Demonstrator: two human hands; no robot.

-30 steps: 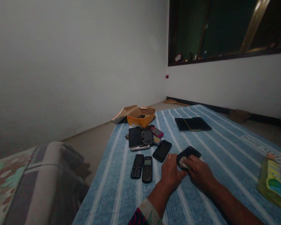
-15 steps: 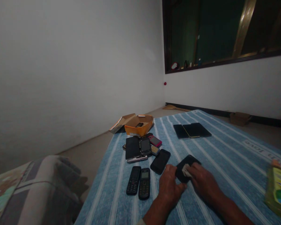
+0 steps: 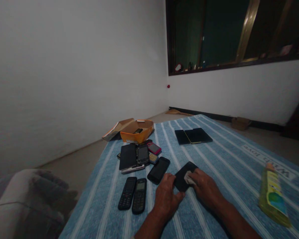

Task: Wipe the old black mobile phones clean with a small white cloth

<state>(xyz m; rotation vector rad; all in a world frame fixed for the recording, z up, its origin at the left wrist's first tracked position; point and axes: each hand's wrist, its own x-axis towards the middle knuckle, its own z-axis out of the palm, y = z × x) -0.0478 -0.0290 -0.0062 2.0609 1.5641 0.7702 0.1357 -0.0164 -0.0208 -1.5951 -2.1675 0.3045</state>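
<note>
A dark smartphone (image 3: 183,179) lies on the striped blue cloth between my two hands. My left hand (image 3: 165,196) grips its near left edge, fingers on one side and thumb at the lower corner. A crumpled whitish wipe (image 3: 189,178) is pinched in my right hand (image 3: 206,187) and pressed on the phone's face. Just left of my left hand lies another black smartphone (image 3: 158,170). Two keypad phones, one black (image 3: 127,193) and one with a pale screen (image 3: 139,196), rest side by side further left.
Behind these is a pile of phones (image 3: 142,154), with an open orange box (image 3: 137,136) beyond it. Several flat dark devices (image 3: 193,136) lie at the back right. A yellow-green bottle (image 3: 274,199) lies on the right. The striped cloth (image 3: 226,159) covers the surface.
The view has turned slightly right, so everything appears shifted left. My right hand and the wipe remain on the phone, and my left hand keeps its hold.
</note>
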